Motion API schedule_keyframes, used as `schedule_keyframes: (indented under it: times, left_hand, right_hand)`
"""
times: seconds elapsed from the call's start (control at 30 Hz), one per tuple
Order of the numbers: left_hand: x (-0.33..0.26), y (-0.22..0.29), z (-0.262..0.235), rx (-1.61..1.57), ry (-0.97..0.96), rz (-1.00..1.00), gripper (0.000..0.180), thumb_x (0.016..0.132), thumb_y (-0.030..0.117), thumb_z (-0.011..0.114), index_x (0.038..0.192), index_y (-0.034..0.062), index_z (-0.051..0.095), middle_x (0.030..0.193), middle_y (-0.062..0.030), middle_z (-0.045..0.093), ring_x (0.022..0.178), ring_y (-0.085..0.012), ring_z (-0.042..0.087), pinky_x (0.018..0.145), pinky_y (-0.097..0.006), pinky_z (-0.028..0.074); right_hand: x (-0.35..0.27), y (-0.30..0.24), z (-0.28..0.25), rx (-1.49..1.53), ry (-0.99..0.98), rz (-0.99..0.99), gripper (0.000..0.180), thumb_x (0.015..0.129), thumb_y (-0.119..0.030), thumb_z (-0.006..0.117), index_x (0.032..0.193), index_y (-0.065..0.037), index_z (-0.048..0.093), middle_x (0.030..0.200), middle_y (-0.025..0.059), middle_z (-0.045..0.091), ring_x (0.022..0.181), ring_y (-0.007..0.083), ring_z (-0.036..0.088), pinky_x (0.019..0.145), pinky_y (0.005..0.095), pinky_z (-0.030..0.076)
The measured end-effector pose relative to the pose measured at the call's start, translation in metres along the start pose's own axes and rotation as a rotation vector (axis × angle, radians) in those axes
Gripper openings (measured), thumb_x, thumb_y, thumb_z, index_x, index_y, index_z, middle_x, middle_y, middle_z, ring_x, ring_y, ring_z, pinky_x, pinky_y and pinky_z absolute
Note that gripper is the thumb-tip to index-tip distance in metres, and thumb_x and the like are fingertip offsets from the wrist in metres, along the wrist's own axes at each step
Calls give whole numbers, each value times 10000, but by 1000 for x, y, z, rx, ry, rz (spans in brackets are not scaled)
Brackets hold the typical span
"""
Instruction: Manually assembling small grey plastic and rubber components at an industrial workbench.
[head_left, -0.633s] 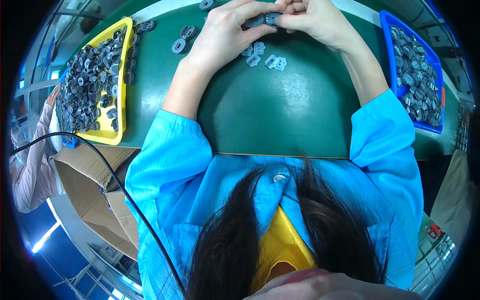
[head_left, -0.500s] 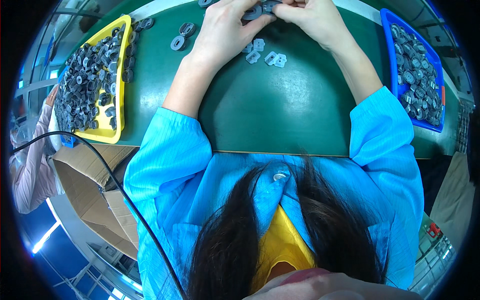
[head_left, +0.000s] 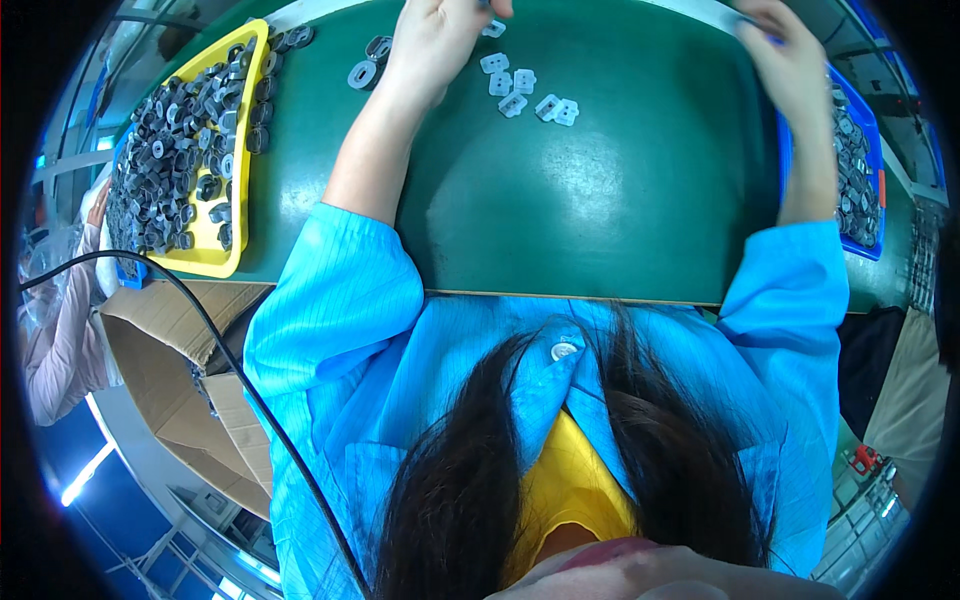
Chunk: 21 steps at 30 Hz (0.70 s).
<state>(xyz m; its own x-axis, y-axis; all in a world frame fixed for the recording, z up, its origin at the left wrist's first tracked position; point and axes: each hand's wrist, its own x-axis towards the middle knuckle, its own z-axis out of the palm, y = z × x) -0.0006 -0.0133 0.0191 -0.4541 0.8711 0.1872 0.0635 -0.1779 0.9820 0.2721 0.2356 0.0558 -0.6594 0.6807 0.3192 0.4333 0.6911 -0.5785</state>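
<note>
i see my left hand (head_left: 432,45) pinching near the pale parts (head_left: 527,92) at the desk's (head_left: 600,200) far edge, my right hand (head_left: 790,60) over the blue tray (head_left: 872,245), grip unclear; a sweep could scatter them.

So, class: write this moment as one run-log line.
left hand: above pale small parts on green table | right hand: over blue tray | yellow tray: heaped grey parts

One brown cardboard box (head_left: 150,345), open with flaps folded out, is seen below the bench's left edge, under the yellow tray. No labels, signs or screens are seen.
</note>
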Motion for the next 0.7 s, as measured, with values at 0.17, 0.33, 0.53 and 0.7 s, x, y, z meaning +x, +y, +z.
schedule_keyframes:
  times: [0.17,0.33,0.53,0.7]
  left_hand:
    - [-4,7,-23,-467,-118,-145,314,1111,318,487,1162,23,580,871,4,537,657,-74,425,599,-220,372]
    - [-8,45,8,-39,-27,-183,390,1044,181,617,1358,-39,544,932,-30,581,777,-105,544,699,-238,465]
    - [-14,39,-6,622,39,32,375,957,143,724,1291,-20,669,924,-45,666,771,-105,598,710,-258,509]
    - [-14,33,-2,578,25,77,354,889,52,775,1226,-23,696,930,-54,702,781,-88,631,726,-247,540]
  right_hand:
    - [-14,60,-87,-654,336,79,438,884,-372,736,1250,-130,730,1112,98,754,1049,196,709,943,338,535]
    - [-15,-31,-21,70,66,-21,249,997,-199,688,1190,-59,759,1006,1,734,972,73,640,845,241,512]
    - [-33,-140,100,15,-397,-395,244,878,-216,719,993,-7,765,899,171,744,864,348,719,800,438,574]
    - [-36,-145,100,8,-412,-349,201,826,-182,786,952,-26,771,924,170,750,882,325,728,830,419,578]
